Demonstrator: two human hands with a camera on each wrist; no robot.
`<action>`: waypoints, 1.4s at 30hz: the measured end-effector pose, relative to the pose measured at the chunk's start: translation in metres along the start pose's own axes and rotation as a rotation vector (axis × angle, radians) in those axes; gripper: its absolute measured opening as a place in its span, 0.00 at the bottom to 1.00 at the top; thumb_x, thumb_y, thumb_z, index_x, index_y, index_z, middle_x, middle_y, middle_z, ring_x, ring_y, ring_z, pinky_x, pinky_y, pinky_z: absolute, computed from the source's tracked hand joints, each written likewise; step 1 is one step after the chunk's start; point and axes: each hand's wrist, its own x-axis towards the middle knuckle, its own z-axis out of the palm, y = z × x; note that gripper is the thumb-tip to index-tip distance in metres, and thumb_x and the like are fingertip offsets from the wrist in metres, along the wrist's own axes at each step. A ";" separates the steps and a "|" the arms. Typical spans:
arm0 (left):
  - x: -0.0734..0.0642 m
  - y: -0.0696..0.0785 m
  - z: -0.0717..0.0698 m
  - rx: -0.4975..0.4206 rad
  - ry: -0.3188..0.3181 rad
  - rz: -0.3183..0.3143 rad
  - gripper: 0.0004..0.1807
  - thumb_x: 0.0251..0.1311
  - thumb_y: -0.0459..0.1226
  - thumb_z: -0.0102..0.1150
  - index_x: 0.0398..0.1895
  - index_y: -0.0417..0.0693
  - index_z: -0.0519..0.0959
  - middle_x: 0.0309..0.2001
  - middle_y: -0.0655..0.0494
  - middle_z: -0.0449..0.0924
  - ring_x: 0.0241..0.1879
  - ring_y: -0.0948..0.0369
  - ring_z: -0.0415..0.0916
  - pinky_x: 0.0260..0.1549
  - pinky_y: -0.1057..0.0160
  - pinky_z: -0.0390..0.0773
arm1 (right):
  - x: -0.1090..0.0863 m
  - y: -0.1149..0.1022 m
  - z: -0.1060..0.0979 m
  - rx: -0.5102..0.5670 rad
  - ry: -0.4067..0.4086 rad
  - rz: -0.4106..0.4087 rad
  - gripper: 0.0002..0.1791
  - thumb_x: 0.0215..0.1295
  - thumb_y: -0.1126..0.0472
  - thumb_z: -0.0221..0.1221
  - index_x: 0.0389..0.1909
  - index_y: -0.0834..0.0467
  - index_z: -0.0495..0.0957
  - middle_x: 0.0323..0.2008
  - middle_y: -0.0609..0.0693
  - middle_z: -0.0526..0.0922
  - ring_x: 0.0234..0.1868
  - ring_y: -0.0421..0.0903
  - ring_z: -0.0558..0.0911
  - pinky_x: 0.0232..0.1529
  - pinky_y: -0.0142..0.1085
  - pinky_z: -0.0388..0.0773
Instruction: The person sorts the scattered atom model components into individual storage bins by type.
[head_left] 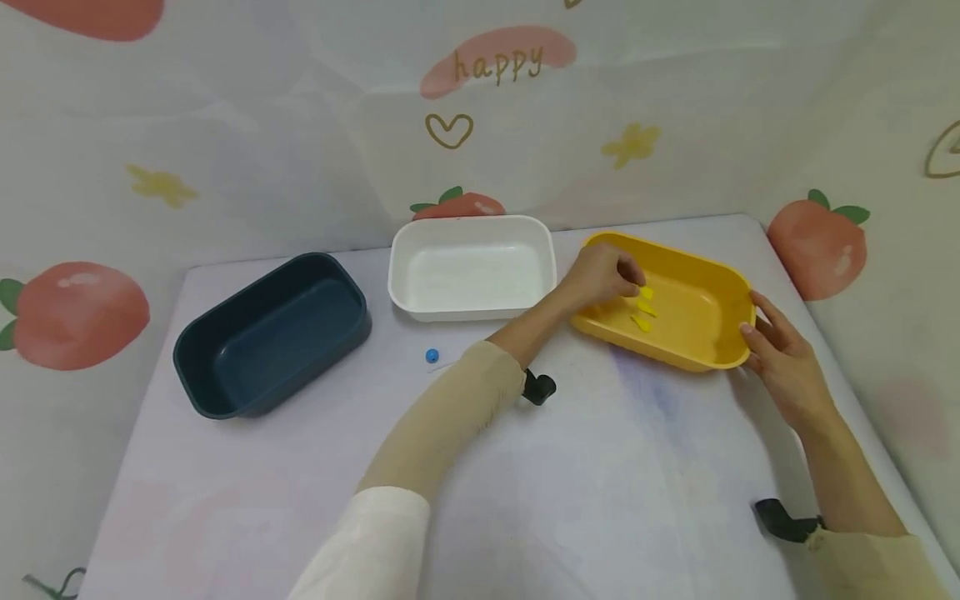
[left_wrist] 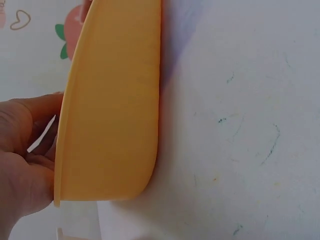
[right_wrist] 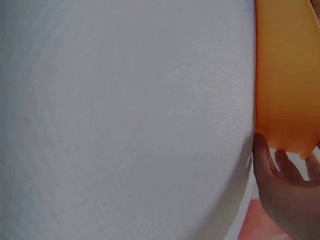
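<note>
A yellow tray (head_left: 712,287) sits at the right of the table, with a few small bright-yellow pieces (head_left: 642,323) inside its left half. My left hand (head_left: 603,273) reaches over the tray's left side, thumb and fingers bent together at one of these pieces (head_left: 647,292). In the left wrist view, the tray's outer wall (left_wrist: 110,110) hides the fingertips of that hand (left_wrist: 22,155). My right hand (head_left: 787,362) grips the tray's right end, its thumb at the rim. The right wrist view has its fingers (right_wrist: 265,157) against the tray's end.
A white tray (head_left: 472,314) stands at the back middle, and a dark blue tray (head_left: 266,400) at the left. On the table (head_left: 570,492), a small blue bead (head_left: 432,356) lies in front of the white tray. A patterned cloth (head_left: 300,142) rises behind the table.
</note>
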 end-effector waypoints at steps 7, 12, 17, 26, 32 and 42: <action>0.005 0.009 0.011 0.043 0.006 -0.028 0.02 0.59 0.35 0.69 0.34 0.53 0.88 0.32 0.66 0.84 0.36 0.68 0.74 0.35 0.77 0.69 | -0.004 0.000 -0.008 0.061 -0.004 -0.013 0.35 0.71 0.52 0.57 0.76 0.34 0.57 0.79 0.47 0.47 0.52 0.28 0.73 0.43 0.18 0.74; 0.006 0.010 0.015 0.094 0.015 -0.066 0.02 0.58 0.37 0.70 0.34 0.54 0.89 0.32 0.66 0.84 0.37 0.68 0.73 0.37 0.77 0.68 | -0.003 0.002 -0.008 0.038 0.008 0.001 0.35 0.71 0.51 0.57 0.76 0.33 0.57 0.79 0.47 0.47 0.53 0.28 0.72 0.43 0.17 0.74; 0.009 0.008 0.020 0.140 -0.005 -0.097 0.03 0.57 0.34 0.70 0.32 0.53 0.89 0.32 0.66 0.83 0.38 0.68 0.74 0.38 0.78 0.69 | -0.004 0.002 -0.006 0.022 0.010 -0.011 0.35 0.72 0.51 0.56 0.76 0.34 0.56 0.79 0.48 0.47 0.58 0.31 0.70 0.44 0.18 0.74; 0.012 0.006 0.025 0.244 -0.049 -0.162 0.07 0.56 0.31 0.66 0.28 0.55 0.87 0.33 0.65 0.82 0.37 0.65 0.72 0.31 0.74 0.69 | -0.004 0.001 -0.004 -0.005 0.009 -0.012 0.35 0.72 0.50 0.56 0.76 0.32 0.56 0.79 0.49 0.46 0.61 0.33 0.68 0.44 0.17 0.73; 0.013 0.001 0.026 0.261 -0.040 -0.193 0.07 0.56 0.30 0.65 0.28 0.54 0.86 0.33 0.63 0.82 0.36 0.64 0.72 0.26 0.73 0.68 | -0.001 0.001 -0.001 -0.027 0.002 -0.016 0.35 0.72 0.49 0.56 0.76 0.32 0.56 0.79 0.50 0.46 0.61 0.33 0.69 0.44 0.17 0.73; 0.011 0.002 0.025 0.265 -0.069 -0.187 0.07 0.57 0.32 0.66 0.29 0.55 0.87 0.34 0.64 0.82 0.39 0.65 0.72 0.33 0.73 0.69 | 0.000 0.000 0.000 -0.052 0.000 -0.033 0.35 0.72 0.49 0.56 0.76 0.32 0.55 0.79 0.53 0.46 0.63 0.36 0.68 0.45 0.18 0.73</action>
